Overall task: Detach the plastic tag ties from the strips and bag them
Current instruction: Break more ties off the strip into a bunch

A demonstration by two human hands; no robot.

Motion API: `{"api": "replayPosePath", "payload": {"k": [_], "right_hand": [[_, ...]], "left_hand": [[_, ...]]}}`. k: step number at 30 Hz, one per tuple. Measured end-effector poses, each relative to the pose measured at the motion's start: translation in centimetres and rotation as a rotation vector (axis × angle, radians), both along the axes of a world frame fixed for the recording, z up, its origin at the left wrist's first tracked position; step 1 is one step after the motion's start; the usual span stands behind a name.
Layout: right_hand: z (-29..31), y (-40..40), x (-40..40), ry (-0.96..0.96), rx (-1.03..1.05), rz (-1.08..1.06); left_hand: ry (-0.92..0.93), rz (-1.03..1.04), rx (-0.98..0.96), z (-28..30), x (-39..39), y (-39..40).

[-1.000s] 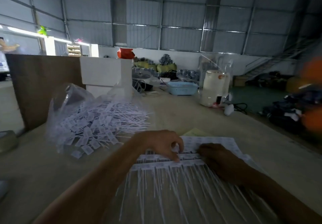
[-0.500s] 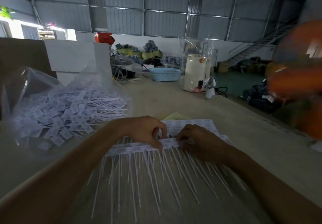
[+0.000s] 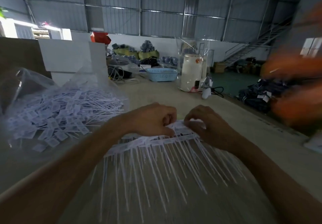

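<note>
A stack of white tag-tie strips [image 3: 151,143] lies on the table in front of me, its long thin tails fanning toward me. My left hand [image 3: 153,119] and my right hand [image 3: 207,124] sit side by side on the strips' head end, fingers curled and pinching the tag heads between them. To the left, a clear plastic bag [image 3: 34,88] holds a large heap of loose white tag ties [image 3: 61,112], its mouth facing the strips.
A white box [image 3: 69,58] and a brown board [image 3: 20,53] stand behind the bag. Farther back on the table [image 3: 156,94] are a blue basket [image 3: 162,74], a white jar [image 3: 190,72] and cables. A blurred person in orange [image 3: 299,84] is at the right.
The view swung right and down, so the bag slid left. Both hands drew closer together on the strips' heads and lifted them slightly. The orange figure came further into view.
</note>
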State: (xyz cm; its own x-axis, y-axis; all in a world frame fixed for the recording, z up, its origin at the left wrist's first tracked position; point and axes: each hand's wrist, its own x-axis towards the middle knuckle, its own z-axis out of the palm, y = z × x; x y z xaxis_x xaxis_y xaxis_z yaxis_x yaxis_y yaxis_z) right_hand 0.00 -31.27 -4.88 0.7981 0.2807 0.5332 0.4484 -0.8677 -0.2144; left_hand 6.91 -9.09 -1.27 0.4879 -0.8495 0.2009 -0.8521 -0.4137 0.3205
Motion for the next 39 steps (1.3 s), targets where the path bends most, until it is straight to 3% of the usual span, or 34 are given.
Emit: {"api": "replayPosePath", "payload": {"k": [9,14,17,19,21,24,27,30,35,39], "right_hand": [[0.9,-2.8,0.2,0.024,0.295,-0.105],[0.7,-3.1,1.0,0.026,0.25,-0.147],[0.6,-3.9,1.0,0.041,0.313,-0.166],[0.8,-4.6,0.8,0.102,0.506,-0.191],[1.1,-4.8,0.4,0.262,0.867,-0.13],[1.5,-4.6,0.0,0.489,1.203,0.025],[1.5,-3.7,-0.2,0.518,1.215,0.162],[0.9,-2.4,0.0,0.519,1.21,0.16],[-0.1,-0.7,0.0,0.608,1.131,0.102],[-0.1,-0.6,0.2,0.62,1.184,0.078]], "left_hand": [[-0.067,0.035,-0.215,2.9,-1.2,0.7],[-0.224,0.071,-0.217,4.3,-0.8,2.0],[-0.06,0.057,-0.338,5.2,-0.6,3.0],[0.011,0.039,-0.431,5.9,-0.5,4.0],[0.038,0.018,-0.473,6.5,-0.2,5.0],[0.095,0.021,-0.406,6.8,0.2,6.0],[0.207,0.031,-0.165,6.6,0.9,7.3],[0.287,-0.006,0.039,6.7,1.2,8.7],[0.279,0.043,0.008,7.4,1.0,9.4],[0.25,0.114,0.018,7.3,0.8,9.0]]}}
